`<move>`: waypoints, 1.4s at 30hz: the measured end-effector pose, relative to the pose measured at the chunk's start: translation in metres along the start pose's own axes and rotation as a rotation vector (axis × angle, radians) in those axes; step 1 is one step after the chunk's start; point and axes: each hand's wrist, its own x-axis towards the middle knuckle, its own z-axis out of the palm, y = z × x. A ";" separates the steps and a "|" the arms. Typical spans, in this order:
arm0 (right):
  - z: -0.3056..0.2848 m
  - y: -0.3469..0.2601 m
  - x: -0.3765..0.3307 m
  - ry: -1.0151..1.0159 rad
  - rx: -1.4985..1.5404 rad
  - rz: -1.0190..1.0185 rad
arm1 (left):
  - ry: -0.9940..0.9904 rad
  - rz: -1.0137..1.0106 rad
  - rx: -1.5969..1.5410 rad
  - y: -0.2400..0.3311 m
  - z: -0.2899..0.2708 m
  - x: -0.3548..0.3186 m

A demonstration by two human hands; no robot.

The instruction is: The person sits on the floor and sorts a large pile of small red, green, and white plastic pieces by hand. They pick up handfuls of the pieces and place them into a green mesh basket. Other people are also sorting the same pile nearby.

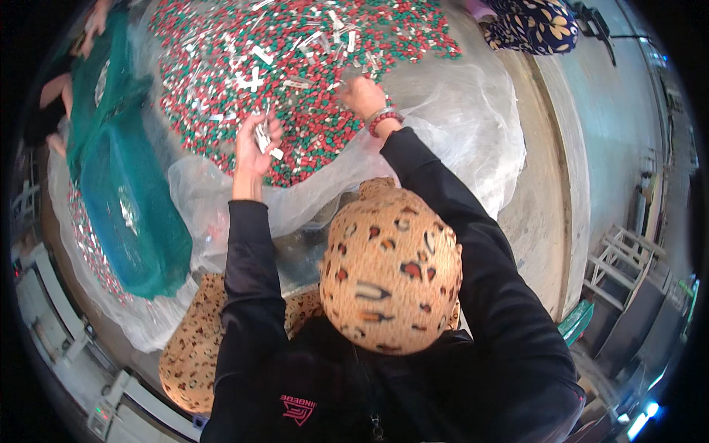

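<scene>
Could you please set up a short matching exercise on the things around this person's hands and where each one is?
Things:
1. small white pieces
2. bead bracelet
3. green net bag
4. red and green pile

Places:
A. left of the pile
B. on the clear plastic sheet
C. in the left hand
D. on the right wrist

Pairs: 1-C, 2-D, 3-A, 4-B

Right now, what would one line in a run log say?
left hand: holds small white plastic pieces | right hand: in heap of small red and green pieces | under: clear plastic sheet
</scene>
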 end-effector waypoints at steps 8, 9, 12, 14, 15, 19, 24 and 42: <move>-0.053 -0.072 -0.019 -0.320 0.525 -0.147 | -0.309 0.086 -0.586 -0.020 -0.014 0.003; -0.075 -0.095 -0.030 -0.371 0.475 -0.235 | -0.360 0.024 -0.512 -0.019 0.012 -0.006; -0.071 -0.139 -0.030 -0.697 0.127 -0.451 | -0.334 0.041 -0.630 -0.041 0.023 -0.015; -0.050 -0.159 -0.037 -0.722 -0.144 -0.675 | -0.290 0.089 -0.751 -0.052 0.012 -0.016; -0.052 -0.172 -0.043 -0.612 -0.396 -0.926 | -0.281 0.092 -0.809 -0.048 0.015 -0.017; -0.064 -0.190 -0.052 -0.142 -0.164 -1.106 | -0.305 0.257 -1.000 0.016 0.005 -0.036; -0.073 -0.142 -0.028 -0.190 -0.219 -0.933 | -0.441 0.879 -1.045 0.171 -0.042 -0.087; -0.025 -0.040 0.029 -0.316 -0.095 -0.315 | 0.775 0.350 0.631 0.091 -0.116 0.030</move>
